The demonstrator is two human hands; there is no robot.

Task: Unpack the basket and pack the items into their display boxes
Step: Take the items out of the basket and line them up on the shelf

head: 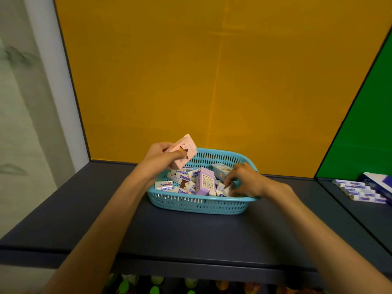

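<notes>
At the centre of the frame a blue basket is seen on a dark shelf, filled with small white erasers, an upright purple box and a pale blue box. The right hand is lowered into the basket's right side, its fingers curled round small erasers there. Just above the basket's far left rim, a pink display box is gripped by the left hand, and more erasers are laid in a row at the right edge.
</notes>
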